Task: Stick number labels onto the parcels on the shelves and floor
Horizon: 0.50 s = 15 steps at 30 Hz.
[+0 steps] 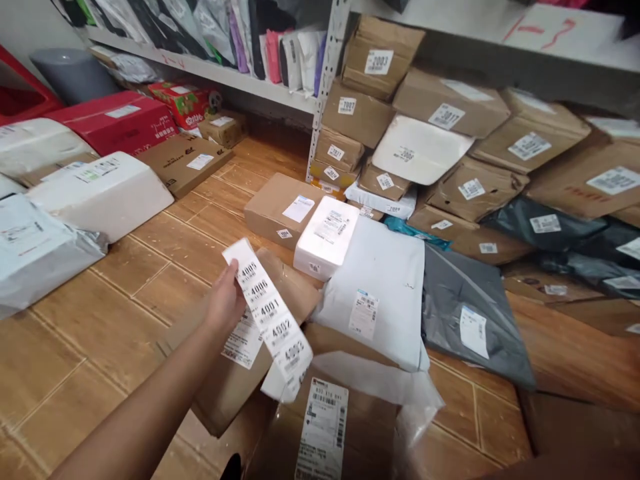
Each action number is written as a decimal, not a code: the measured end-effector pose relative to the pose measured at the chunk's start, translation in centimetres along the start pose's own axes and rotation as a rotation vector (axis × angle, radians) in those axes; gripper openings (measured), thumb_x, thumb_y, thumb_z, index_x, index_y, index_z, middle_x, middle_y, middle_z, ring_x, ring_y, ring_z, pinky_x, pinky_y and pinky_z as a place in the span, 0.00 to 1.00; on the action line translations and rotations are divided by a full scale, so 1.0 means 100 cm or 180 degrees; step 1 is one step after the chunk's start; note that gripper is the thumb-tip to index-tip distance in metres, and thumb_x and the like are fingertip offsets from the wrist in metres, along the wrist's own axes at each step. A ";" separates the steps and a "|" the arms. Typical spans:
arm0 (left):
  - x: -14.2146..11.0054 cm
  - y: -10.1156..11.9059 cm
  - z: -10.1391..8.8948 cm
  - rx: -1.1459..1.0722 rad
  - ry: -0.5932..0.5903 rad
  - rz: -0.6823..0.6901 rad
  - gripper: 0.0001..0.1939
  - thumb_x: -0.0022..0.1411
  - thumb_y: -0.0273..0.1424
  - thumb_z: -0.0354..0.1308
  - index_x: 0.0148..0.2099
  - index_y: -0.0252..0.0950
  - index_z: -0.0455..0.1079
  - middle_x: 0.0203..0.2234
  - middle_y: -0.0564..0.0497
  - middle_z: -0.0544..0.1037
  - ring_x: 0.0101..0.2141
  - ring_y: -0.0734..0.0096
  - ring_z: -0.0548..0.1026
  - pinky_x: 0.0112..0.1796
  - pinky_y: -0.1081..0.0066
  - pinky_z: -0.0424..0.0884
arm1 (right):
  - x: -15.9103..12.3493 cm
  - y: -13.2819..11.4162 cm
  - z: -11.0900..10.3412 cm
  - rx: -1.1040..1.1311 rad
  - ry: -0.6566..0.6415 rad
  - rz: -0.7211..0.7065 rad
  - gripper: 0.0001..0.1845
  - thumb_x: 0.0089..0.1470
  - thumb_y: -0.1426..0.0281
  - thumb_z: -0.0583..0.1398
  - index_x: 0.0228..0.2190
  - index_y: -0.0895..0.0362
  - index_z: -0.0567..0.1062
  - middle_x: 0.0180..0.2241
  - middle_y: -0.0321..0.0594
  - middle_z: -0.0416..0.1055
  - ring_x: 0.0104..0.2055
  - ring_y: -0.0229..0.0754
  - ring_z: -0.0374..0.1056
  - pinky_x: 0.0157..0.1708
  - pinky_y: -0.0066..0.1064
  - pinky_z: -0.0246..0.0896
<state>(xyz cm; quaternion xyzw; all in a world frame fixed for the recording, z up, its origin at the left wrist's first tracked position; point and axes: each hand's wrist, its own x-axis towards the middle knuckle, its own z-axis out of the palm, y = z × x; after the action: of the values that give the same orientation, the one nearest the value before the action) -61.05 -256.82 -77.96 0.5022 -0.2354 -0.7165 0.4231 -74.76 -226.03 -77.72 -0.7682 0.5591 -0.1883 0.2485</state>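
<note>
The left hand (225, 300) holds a numbered label strip (271, 312) over a cardboard box (215, 393).

Bare floor (165, 273) leaves passage between the white box (107, 200) and brown box (273, 203), while stacked cartons (435, 93) crowd beneath the right-hand shelf (450, 23).

The left hand (225, 303) is bare, as is the slim, smooth forearm (150, 393), which widens gradually from a narrow wrist, while a small, rounded black shape (231, 468), perhaps footwear, shows at the bottom edge, too cropped to identify.
</note>
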 end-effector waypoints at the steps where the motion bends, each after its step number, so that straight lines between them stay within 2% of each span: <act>1: -0.008 0.011 0.009 -0.0191 0.0042 -0.0045 0.11 0.61 0.34 0.55 0.27 0.35 0.67 0.17 0.57 0.72 0.18 0.78 0.70 0.23 0.77 0.70 | 0.000 -0.009 0.011 0.0113 0.0015 -0.0106 0.09 0.59 0.60 0.57 0.40 0.47 0.73 0.44 0.40 0.71 0.42 0.40 0.68 0.38 0.34 0.68; 3: -0.033 0.026 0.023 -0.0028 -0.0310 -0.0121 0.17 0.61 0.37 0.54 0.22 0.36 0.64 0.11 0.59 0.66 0.13 0.80 0.64 0.16 0.80 0.63 | 0.006 -0.017 0.022 0.0364 0.0092 -0.0359 0.08 0.58 0.60 0.57 0.37 0.48 0.74 0.39 0.39 0.73 0.38 0.41 0.69 0.34 0.33 0.67; 5: -0.068 0.026 0.029 0.0852 -0.1164 -0.0270 0.20 0.56 0.43 0.59 0.19 0.36 0.64 0.09 0.58 0.64 0.11 0.80 0.60 0.12 0.80 0.56 | 0.011 -0.016 0.013 0.0698 0.0594 -0.0325 0.06 0.59 0.63 0.55 0.35 0.48 0.72 0.32 0.39 0.71 0.33 0.40 0.68 0.30 0.32 0.65; 6: -0.088 0.022 0.029 0.1466 -0.1731 -0.0342 0.20 0.52 0.44 0.62 0.18 0.36 0.66 0.09 0.57 0.65 0.11 0.79 0.60 0.13 0.78 0.55 | 0.012 -0.013 0.001 0.0959 0.1103 -0.0151 0.05 0.59 0.66 0.54 0.36 0.50 0.70 0.31 0.39 0.69 0.33 0.41 0.67 0.30 0.33 0.65; 7: -0.108 0.015 0.028 0.2102 -0.2337 -0.0356 0.20 0.51 0.44 0.63 0.18 0.36 0.67 0.10 0.55 0.66 0.13 0.78 0.61 0.14 0.77 0.55 | 0.012 -0.009 -0.015 0.1141 0.1792 0.0216 0.07 0.59 0.67 0.53 0.40 0.50 0.67 0.32 0.40 0.67 0.35 0.42 0.67 0.33 0.34 0.65; 8: -0.128 0.006 0.025 0.2667 -0.2935 -0.0283 0.19 0.52 0.42 0.62 0.17 0.36 0.67 0.11 0.55 0.67 0.14 0.77 0.62 0.16 0.76 0.55 | 0.011 -0.006 -0.033 0.1187 0.2309 0.0272 0.15 0.58 0.62 0.54 0.46 0.51 0.64 0.34 0.42 0.65 0.37 0.44 0.65 0.34 0.37 0.65; 9: -0.147 -0.004 0.023 0.3053 -0.3426 -0.0091 0.19 0.55 0.40 0.61 0.16 0.37 0.66 0.11 0.55 0.65 0.15 0.78 0.61 0.18 0.76 0.55 | 0.009 -0.004 -0.051 0.1176 0.2350 0.0108 0.26 0.54 0.53 0.56 0.50 0.52 0.63 0.37 0.44 0.64 0.39 0.47 0.65 0.35 0.39 0.66; 10: -0.162 -0.014 0.020 0.3278 -0.3721 0.0125 0.21 0.58 0.39 0.58 0.16 0.37 0.64 0.11 0.56 0.62 0.16 0.78 0.59 0.19 0.75 0.54 | 0.007 -0.005 -0.068 0.1159 0.1887 -0.0012 0.35 0.49 0.48 0.59 0.53 0.53 0.62 0.40 0.47 0.66 0.40 0.48 0.66 0.35 0.38 0.66; 11: -0.174 -0.024 0.018 0.3365 -0.3803 0.0342 0.22 0.60 0.37 0.54 0.15 0.37 0.62 0.11 0.57 0.60 0.16 0.79 0.57 0.20 0.74 0.53 | 0.006 -0.007 -0.081 0.1178 0.1453 -0.0092 0.33 0.48 0.52 0.62 0.53 0.52 0.65 0.39 0.46 0.68 0.39 0.46 0.67 0.34 0.35 0.67; 13: -0.188 -0.040 0.016 0.3328 -0.3528 0.0633 0.24 0.63 0.37 0.50 0.16 0.36 0.60 0.12 0.58 0.57 0.17 0.79 0.56 0.20 0.74 0.52 | 0.005 -0.013 -0.095 0.1354 0.0907 0.0126 0.22 0.52 0.64 0.63 0.50 0.49 0.69 0.38 0.42 0.72 0.37 0.42 0.69 0.34 0.31 0.67; 15: -0.191 -0.048 0.018 0.3251 -0.3113 0.0798 0.25 0.64 0.39 0.48 0.16 0.36 0.59 0.12 0.58 0.56 0.17 0.79 0.56 0.21 0.74 0.52 | 0.008 -0.016 -0.095 0.1757 0.1021 0.0607 0.18 0.55 0.71 0.60 0.48 0.49 0.70 0.34 0.37 0.74 0.32 0.38 0.70 0.31 0.29 0.67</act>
<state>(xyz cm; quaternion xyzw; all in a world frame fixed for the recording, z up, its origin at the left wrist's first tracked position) -61.84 -238.30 -71.01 0.2281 -0.7597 -0.6059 0.0605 -78.62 -228.02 -69.11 -0.5767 0.5884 -0.4271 0.3726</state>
